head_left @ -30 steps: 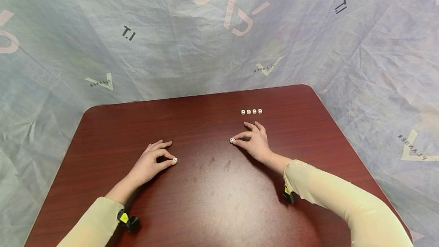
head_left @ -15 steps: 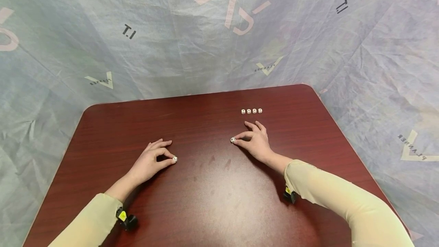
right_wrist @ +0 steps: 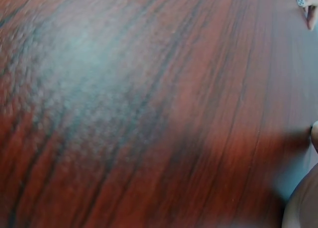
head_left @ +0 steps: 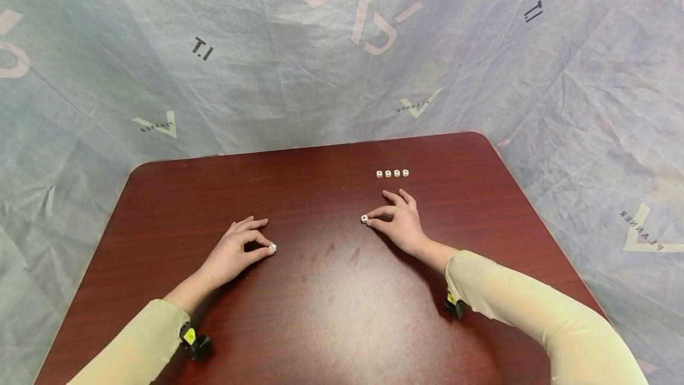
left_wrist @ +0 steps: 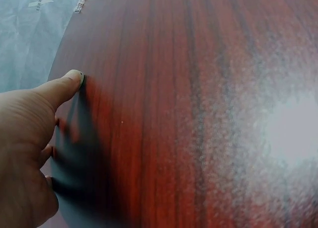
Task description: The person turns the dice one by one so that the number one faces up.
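Slipping looks likeliest trouble: left die [head_left: 273, 248] and right die [head_left: 364, 218] sit at ends of fingers, so loose pinch could turn or drop either onto table [head_left: 315, 189]. Forward nudge of right hand [head_left: 403, 227] could knock row of four dice [head_left: 392, 173] just beyond it. Left hand [head_left: 232, 254]: thumb and index narrowed, pinching left die. Right hand: same pinch on right die.

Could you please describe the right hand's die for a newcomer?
On the reddish table, four dice form a row near the far edge. Nearer the camera, the right hand pinches the white die, separate from that row and the second die in the left hand.
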The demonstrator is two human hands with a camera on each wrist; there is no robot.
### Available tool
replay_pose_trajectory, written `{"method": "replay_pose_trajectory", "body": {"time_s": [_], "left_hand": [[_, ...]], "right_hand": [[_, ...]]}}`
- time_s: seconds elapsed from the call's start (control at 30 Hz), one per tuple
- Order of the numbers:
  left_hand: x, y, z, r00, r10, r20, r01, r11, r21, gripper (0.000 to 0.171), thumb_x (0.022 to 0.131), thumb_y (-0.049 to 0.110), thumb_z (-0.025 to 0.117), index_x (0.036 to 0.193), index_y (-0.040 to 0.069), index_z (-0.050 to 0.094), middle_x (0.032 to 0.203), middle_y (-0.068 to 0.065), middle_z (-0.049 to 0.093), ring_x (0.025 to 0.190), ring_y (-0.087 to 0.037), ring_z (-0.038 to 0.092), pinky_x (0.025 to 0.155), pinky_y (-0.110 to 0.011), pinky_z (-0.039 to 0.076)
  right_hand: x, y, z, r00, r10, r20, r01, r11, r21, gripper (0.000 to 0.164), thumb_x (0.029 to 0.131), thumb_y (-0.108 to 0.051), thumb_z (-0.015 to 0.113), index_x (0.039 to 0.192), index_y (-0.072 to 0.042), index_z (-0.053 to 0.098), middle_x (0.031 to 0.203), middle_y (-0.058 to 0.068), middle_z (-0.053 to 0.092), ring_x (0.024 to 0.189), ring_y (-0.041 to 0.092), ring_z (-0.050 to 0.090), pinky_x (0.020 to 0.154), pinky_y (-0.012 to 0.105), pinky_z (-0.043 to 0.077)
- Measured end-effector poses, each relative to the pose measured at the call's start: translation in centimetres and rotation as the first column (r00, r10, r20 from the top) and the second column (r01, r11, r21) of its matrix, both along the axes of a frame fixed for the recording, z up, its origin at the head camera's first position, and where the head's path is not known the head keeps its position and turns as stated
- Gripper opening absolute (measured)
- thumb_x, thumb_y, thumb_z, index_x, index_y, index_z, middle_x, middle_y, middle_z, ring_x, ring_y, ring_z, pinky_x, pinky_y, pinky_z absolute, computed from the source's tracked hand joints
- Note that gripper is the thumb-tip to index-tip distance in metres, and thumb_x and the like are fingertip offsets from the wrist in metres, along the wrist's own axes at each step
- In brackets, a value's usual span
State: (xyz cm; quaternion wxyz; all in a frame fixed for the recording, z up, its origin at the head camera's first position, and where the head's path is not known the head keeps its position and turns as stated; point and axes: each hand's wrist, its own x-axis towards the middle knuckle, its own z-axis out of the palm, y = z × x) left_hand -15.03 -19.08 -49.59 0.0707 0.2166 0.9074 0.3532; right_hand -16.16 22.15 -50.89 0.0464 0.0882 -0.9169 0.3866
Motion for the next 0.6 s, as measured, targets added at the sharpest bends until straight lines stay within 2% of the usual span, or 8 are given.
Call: {"method": "replay_pose_trajectory", "body": {"time_s": [0.3, 0.6], "left_hand": [[0.0, -0.05, -0.18, 1.0, -0.005, -0.01, 0.005, 1.0, 0.003, 0.006, 0.091, 0.028, 0.081, 0.096, 0.03, 0.078, 0.152, -0.011, 0.051, 0.151, -0.04, 0.026, 0.123, -0.063, 0.008], [0.03, -0.08, -0.23, 1.0, -0.003, -0.015, 0.003, 1.0, 0.009, 0.006, 0.091, 0.028, 0.081, 0.096, 0.03, 0.078, 0.151, -0.011, 0.051, 0.151, -0.04, 0.026, 0.122, -0.063, 0.008]], "right_hand": [[0.0, 0.04, 0.09, 1.0, 0.004, -0.012, -0.004, 1.0, 0.017, 0.019, 0.084, -0.029, 0.087, 0.101, -0.02, 0.083, 0.152, 0.021, 0.048, 0.15, 0.045, 0.016, 0.12, 0.062, 0.01], [-0.24, -0.02, 0.44, 1.0, 0.023, 0.005, -0.023, 0.999, 0.047, 0.021, 0.084, -0.031, 0.086, 0.103, -0.022, 0.082, 0.151, 0.015, 0.05, 0.15, 0.041, 0.018, 0.119, 0.063, 0.014]]}}
